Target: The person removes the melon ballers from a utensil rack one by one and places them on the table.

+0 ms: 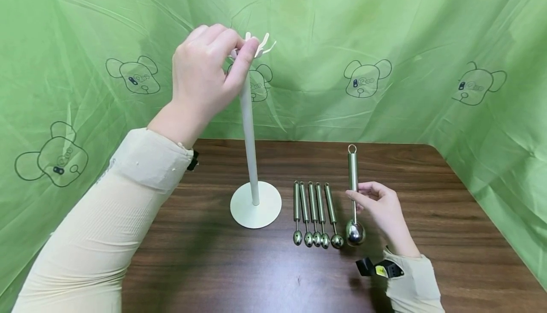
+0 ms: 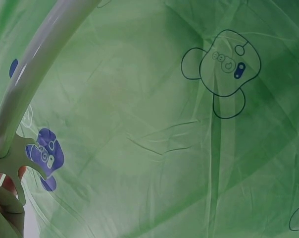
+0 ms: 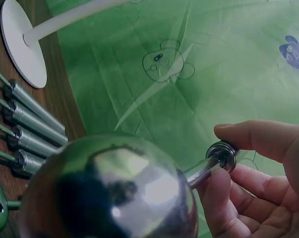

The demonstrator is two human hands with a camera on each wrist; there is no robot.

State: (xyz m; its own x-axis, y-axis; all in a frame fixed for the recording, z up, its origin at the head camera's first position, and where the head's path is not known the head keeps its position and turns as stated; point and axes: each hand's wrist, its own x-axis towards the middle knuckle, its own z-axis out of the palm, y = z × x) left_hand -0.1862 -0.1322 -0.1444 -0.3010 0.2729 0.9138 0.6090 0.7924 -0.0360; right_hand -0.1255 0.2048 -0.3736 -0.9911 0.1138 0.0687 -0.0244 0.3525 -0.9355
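My left hand pinches the hooked top of a white utensil stand between thumb and fingers. In the left wrist view, the stand's hook ring and part of the fingers show at the lower left edge. With thumb and fingers, my right hand grips a large shiny metal scoop at the lower end of its handle, loop end pointing away. The scoop's round bowl fills the lower middle of the right wrist view. Left of it lies a row of several smaller metal scoops.
The stand's round white base rests on the brown wooden table, left of the small scoops. Green fabric with printed bear faces hangs behind the table and along both sides.
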